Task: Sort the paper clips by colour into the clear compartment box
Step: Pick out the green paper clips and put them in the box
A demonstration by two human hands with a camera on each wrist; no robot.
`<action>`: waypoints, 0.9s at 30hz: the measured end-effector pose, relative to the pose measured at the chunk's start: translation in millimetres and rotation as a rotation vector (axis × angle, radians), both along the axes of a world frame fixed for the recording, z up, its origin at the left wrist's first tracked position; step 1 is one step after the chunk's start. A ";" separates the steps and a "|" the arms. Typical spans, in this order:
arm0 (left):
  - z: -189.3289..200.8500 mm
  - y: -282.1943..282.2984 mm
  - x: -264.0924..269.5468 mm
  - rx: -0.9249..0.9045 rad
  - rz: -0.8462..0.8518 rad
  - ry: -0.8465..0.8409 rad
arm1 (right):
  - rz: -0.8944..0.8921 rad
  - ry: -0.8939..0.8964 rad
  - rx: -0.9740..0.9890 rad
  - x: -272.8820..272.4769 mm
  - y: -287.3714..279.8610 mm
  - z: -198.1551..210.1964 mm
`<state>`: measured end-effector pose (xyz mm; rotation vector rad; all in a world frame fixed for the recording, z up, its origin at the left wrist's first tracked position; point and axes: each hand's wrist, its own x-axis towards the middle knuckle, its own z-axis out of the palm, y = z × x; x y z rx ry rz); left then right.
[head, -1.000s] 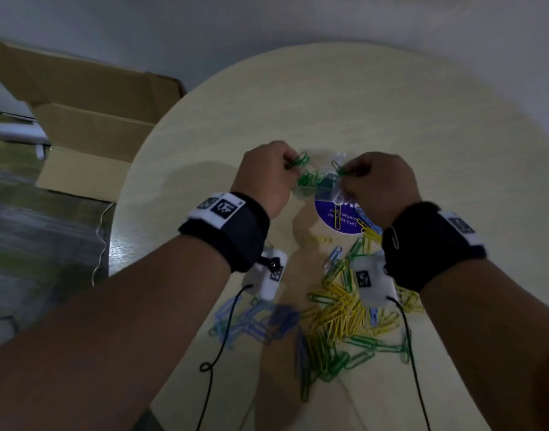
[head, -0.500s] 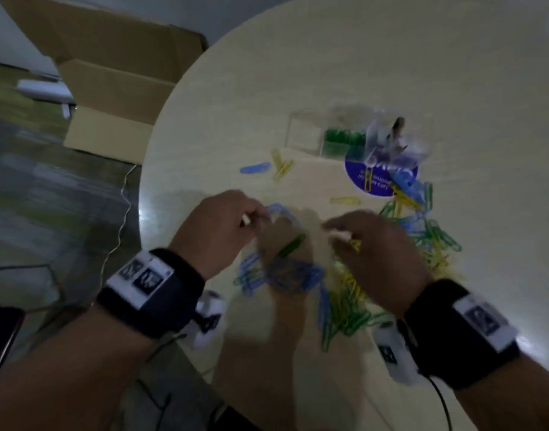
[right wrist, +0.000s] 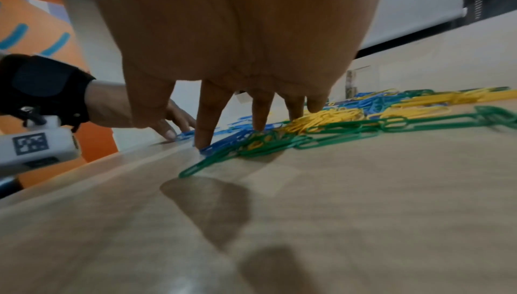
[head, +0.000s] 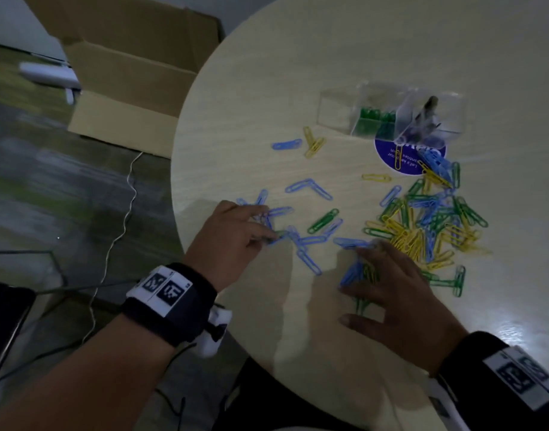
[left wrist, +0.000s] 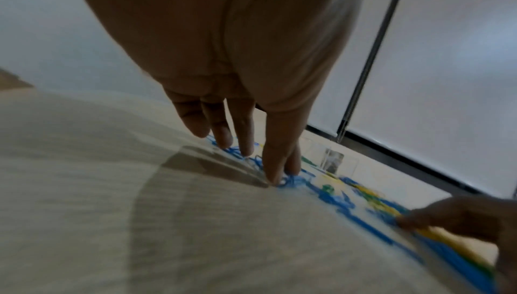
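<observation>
On the round table (head: 298, 73), the right hand (head: 400, 293) is spread flat, its straight fingers (right wrist: 205, 122) pressed on blue paper clips (head: 352, 272) beside the mixed pile (head: 422, 225). The left hand (head: 232, 241) is laid with extended fingers (left wrist: 275, 161) touching scattered blue clips (head: 309, 241), nothing gripped. These are lain at differing angles; the clear compartment box (head: 391, 113) is set farther back.

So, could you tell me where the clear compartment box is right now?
In the head view, the clear compartment box sits far right on the table, beyond the clip pile, touching the blue sticker.
</observation>
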<state>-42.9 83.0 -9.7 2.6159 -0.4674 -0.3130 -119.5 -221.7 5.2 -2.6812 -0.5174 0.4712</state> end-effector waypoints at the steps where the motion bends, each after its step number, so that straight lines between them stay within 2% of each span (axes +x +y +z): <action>1: -0.7 0.7 2.0 -0.036 0.022 0.025 | -0.007 -0.025 0.009 3.3 -0.7 0.5; 3: 1.0 1.5 3.2 -0.119 0.082 0.039 | -0.025 -0.088 0.061 13.1 -1.6 2.4; 7: 8.0 -0.6 -2.7 -0.184 0.233 -0.124 | -0.112 -0.252 0.171 47.3 5.0 6.4; 12: 1.8 -7.5 -4.6 0.047 0.033 -0.177 | 0.020 -0.189 0.052 69.2 27.4 -7.2; 16: 0.0 -3.6 10.9 0.129 0.106 -0.181 | -0.009 -0.164 -0.015 60.0 18.3 -5.1; 20: 1.2 2.0 25.6 0.080 0.178 -0.131 | -0.068 -0.131 -0.013 53.8 2.5 -3.6; 22: 7.4 -0.1 30.5 -0.028 0.199 -0.045 | -0.070 -0.116 -0.012 55.9 0.2 -3.5; 24: 14.1 -2.6 34.7 -0.164 0.291 0.031 | -0.070 -0.101 -0.016 59.8 -0.1 -2.5; 27: 17.7 -5.0 42.9 -0.204 0.371 0.054 | -0.067 -0.073 -0.028 67.5 2.5 -0.7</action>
